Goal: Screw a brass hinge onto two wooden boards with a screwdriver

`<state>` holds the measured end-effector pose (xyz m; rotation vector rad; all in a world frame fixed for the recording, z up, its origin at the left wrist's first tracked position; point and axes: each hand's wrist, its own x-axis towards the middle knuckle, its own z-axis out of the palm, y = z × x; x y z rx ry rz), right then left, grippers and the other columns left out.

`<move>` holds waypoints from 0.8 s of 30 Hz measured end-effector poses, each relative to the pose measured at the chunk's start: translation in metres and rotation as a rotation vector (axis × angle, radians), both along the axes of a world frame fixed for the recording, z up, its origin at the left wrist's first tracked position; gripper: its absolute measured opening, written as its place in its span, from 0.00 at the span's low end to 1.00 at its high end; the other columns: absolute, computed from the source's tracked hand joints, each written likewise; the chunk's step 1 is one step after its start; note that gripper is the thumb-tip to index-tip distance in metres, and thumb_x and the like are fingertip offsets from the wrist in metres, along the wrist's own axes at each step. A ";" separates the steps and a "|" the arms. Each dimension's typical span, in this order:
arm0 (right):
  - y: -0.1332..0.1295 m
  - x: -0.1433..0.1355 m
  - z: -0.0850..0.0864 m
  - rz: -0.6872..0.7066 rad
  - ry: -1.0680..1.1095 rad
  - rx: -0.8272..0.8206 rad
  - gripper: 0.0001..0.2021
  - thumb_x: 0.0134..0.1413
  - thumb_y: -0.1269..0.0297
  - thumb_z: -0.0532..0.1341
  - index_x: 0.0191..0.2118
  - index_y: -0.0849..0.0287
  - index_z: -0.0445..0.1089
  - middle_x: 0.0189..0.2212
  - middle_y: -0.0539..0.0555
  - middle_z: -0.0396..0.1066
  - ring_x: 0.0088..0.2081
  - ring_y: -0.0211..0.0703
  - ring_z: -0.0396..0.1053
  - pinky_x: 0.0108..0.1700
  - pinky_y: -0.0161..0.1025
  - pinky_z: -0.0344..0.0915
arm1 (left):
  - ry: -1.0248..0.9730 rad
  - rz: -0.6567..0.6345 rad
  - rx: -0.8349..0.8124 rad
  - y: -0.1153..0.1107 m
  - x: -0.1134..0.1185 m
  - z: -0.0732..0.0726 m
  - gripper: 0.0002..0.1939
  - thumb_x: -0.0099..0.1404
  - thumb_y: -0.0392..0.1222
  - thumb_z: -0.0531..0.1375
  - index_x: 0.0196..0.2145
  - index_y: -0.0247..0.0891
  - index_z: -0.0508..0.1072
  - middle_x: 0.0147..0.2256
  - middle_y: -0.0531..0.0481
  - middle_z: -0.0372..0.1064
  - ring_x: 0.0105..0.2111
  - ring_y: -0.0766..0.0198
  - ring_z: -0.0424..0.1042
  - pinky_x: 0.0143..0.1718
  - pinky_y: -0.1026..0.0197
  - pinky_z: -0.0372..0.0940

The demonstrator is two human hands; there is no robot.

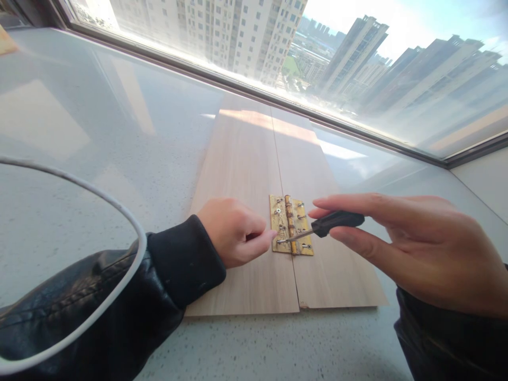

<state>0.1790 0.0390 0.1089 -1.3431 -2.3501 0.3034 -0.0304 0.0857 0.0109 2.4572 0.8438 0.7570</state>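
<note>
A brass hinge [298, 244] lies open across the seam between two pale wooden boards [246, 164], with several screws standing or lying in and on its leaves. My right hand [420, 238] holds a small black-handled screwdriver [337, 222] between thumb and fingertips. The shaft points left, and its tip is at a screw [281, 242] low on the hinge's left leaf. My left hand [238, 233] is closed on the left board, its thumb tip at the left edge of the hinge beside that screw. Whatever is inside those curled fingers is hidden.
The boards lie on a speckled pale countertop [222, 349]. Behind them runs a window frame [198, 82] with tall buildings outside. A white cable [130, 222] loops in front of my left sleeve. Part of a tan object [6, 42] shows at far left.
</note>
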 end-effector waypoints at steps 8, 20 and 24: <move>0.000 -0.008 -0.006 0.001 -0.122 0.089 0.09 0.52 0.61 0.60 0.40 0.55 0.69 0.26 0.51 0.71 0.21 0.37 0.64 0.23 0.36 0.59 | 0.009 0.003 -0.011 0.000 0.000 0.000 0.22 0.59 0.43 0.53 0.12 0.36 0.52 0.13 0.57 0.46 0.17 0.70 0.44 0.20 0.62 0.42; -0.004 -0.007 0.000 -0.033 -0.211 0.071 0.13 0.51 0.53 0.59 0.22 0.55 0.66 0.10 0.45 0.51 0.12 0.33 0.46 0.15 0.35 0.44 | 0.010 0.005 -0.018 0.000 0.000 0.001 0.22 0.58 0.43 0.53 0.11 0.36 0.52 0.12 0.56 0.48 0.16 0.71 0.45 0.20 0.62 0.41; -0.003 -0.009 -0.002 -0.082 -0.219 0.130 0.10 0.51 0.54 0.59 0.30 0.55 0.69 0.15 0.48 0.62 0.15 0.35 0.53 0.18 0.36 0.51 | 0.010 0.004 -0.011 0.000 0.000 0.001 0.22 0.59 0.43 0.53 0.11 0.36 0.52 0.12 0.56 0.49 0.16 0.71 0.45 0.20 0.63 0.41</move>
